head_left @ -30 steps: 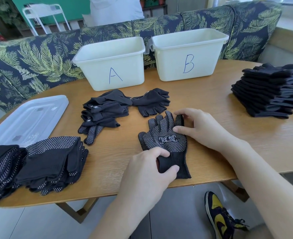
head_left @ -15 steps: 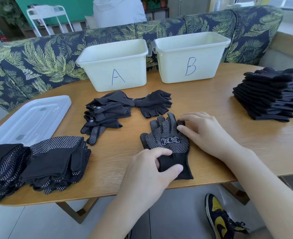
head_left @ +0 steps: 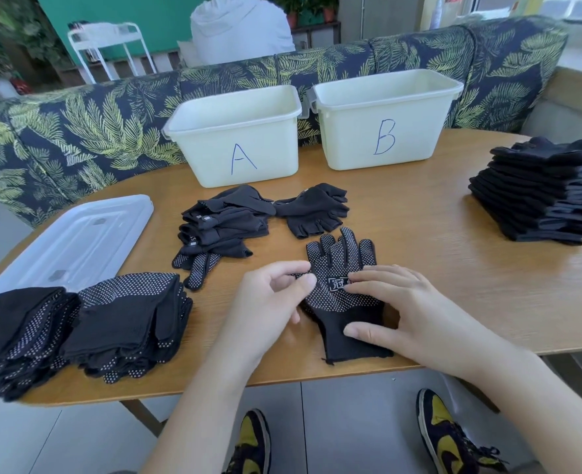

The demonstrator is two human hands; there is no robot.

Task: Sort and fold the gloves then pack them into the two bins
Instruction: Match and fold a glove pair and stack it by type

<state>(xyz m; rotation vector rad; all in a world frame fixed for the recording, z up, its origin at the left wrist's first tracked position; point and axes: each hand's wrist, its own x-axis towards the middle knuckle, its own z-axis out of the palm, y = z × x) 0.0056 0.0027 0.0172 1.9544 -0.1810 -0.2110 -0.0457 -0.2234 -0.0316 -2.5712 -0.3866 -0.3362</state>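
A black glove with white grip dots (head_left: 337,254) lies palm up on the wooden table (head_left: 426,254), fingers pointing away from me. My right hand (head_left: 395,313) rests flat on it, fingers across the printed palm and thumb on the cuff. At the glove's left edge my left hand (head_left: 269,295) pinches the thumb part between thumb and forefinger. Two white bins stand at the back: bin A (head_left: 214,148) and bin B (head_left: 351,138). I cannot see inside either bin.
A loose heap of black gloves (head_left: 224,224) and a fingerless glove (head_left: 313,213) lie before bin A. Folded dotted gloves (head_left: 129,313) are stacked at the near left beside a clear lid (head_left: 74,241). A tall stack of plain black gloves (head_left: 539,196) sits right. A leaf-print sofa (head_left: 77,138) backs the table.
My left hand left the cuff and moved up to the glove's left edge. My right hand slid down from the fingertips onto the palm and cuff.
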